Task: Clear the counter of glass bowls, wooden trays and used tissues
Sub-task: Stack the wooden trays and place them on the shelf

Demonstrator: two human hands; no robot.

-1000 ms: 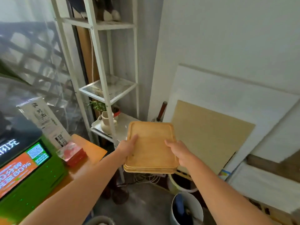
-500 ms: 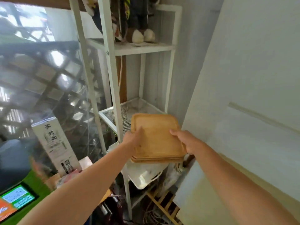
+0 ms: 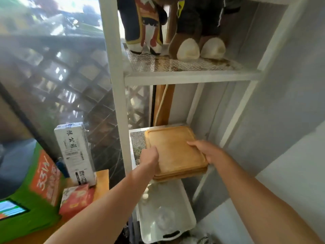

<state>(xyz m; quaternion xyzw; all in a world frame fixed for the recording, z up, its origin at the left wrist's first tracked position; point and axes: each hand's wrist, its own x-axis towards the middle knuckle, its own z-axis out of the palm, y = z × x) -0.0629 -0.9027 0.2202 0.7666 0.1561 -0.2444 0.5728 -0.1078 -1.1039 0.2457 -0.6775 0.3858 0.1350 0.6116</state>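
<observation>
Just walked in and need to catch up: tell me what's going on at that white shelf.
A person holds a stack of wooden trays in both hands, the left hand on the near left edge and the right hand on the right edge. The stack is partly over the mesh middle shelf of the white rack, its near end still overhanging. Plush toys occupy the shelf above.

Wooden trays (image 3: 174, 150) now over the mesh shelf (image 3: 138, 141), formerly short of it.
</observation>
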